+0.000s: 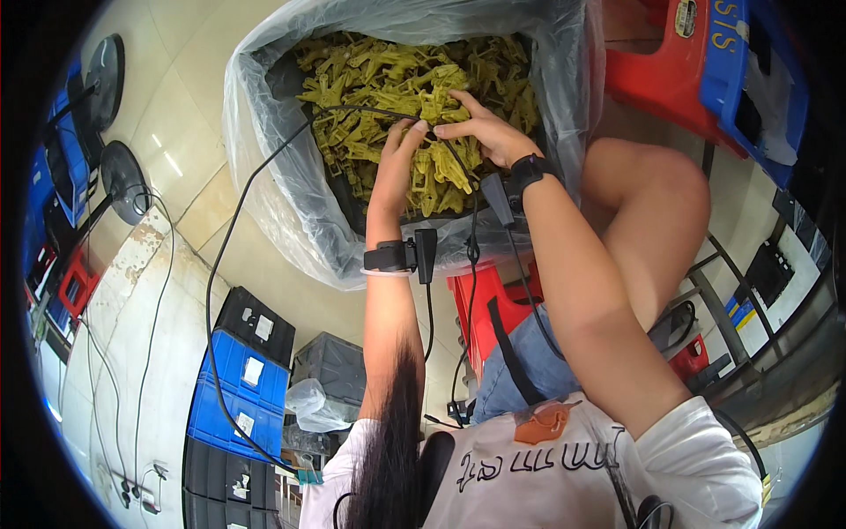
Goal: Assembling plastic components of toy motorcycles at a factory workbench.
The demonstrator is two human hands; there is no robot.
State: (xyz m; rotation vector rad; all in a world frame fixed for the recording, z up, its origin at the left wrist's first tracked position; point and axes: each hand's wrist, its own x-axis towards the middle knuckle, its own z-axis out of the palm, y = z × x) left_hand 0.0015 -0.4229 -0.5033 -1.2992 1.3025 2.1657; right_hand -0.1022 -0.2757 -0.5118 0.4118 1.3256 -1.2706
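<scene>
A pile of yellow-green moulded plastic parts (352, 84) fills a container lined with a clear plastic bag (264, 207). Over the pile, my right hand (496, 134) has its thumb and forefinger around one yellow-green plastic part (443, 108). My left hand (398, 163) is closed at the fingertips beside it, on a yellow-green part at the same spot. Which pieces each hand grips is partly hidden, as the parts look alike and overlap. A black cable (352, 108) passes over the pile to the fingers. Both wrists wear black straps with small black devices.
Blue and black crates (233, 379) stand at lower left, with a grey crate (328, 366) beside them. A red stool (652, 84) and a blue bin (749, 88) are at upper right. Cables hang from both wrists, and one long black cable (211, 309) loops down the left side.
</scene>
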